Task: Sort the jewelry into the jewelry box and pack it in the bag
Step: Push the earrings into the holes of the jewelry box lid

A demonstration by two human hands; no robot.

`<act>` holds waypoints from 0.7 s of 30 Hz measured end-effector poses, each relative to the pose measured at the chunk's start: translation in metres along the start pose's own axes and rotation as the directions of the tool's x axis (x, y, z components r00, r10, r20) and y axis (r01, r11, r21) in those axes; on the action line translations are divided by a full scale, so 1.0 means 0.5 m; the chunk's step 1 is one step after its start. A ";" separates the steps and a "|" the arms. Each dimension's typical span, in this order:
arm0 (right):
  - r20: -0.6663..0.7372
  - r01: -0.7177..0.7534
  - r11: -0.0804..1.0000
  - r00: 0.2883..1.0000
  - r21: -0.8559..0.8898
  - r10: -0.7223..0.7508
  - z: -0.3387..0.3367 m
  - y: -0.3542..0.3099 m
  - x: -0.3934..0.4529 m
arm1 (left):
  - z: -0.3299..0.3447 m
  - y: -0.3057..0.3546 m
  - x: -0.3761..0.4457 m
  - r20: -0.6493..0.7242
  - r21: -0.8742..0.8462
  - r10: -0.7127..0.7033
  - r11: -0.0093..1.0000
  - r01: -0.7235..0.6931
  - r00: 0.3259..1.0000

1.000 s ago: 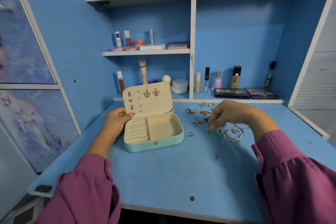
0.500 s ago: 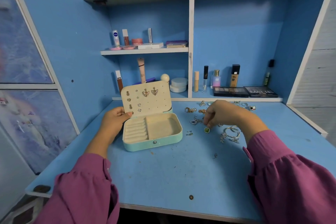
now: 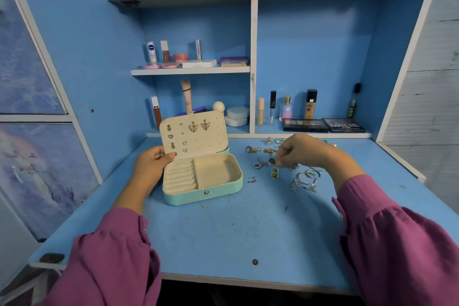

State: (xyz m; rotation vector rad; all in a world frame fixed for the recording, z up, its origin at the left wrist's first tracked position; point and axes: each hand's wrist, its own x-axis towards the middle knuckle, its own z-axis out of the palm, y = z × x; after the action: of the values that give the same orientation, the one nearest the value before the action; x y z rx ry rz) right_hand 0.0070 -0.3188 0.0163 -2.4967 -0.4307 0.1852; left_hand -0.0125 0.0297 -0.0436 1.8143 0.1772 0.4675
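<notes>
Matt teal jewelry box (image 3: 206,196) with velvety cream lining, shiny metal jewelry (image 3: 304,179), scuffed painted desk (image 3: 238,236)

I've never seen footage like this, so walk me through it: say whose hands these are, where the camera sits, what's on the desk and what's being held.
There is no machine here: a person wears one wide-angle camera on the head, looking down at their own hands. On the blue desk stands an open mint jewelry box, with earrings pinned inside its raised lid. The left hand holds the lid's edge. To the right of the box lies a scatter of loose jewelry, including a green piece and silver bangles. The right hand pinches something small and dark above that scatter; it is too small to identify. Cosmetics stand on the shelves behind.
</notes>
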 end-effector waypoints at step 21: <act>0.092 -0.191 0.924 0.968 -0.330 0.233 -0.029 0.010 -0.087 | -0.008 -0.004 -0.003 0.047 0.001 -0.005 1.000 0.005 0.999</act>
State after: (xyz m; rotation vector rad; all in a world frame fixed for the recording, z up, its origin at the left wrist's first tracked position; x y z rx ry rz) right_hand -0.0294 -0.3453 0.0268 -2.8622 -0.2549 0.3940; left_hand -0.0153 0.0330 -0.0448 1.8235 0.1496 0.4214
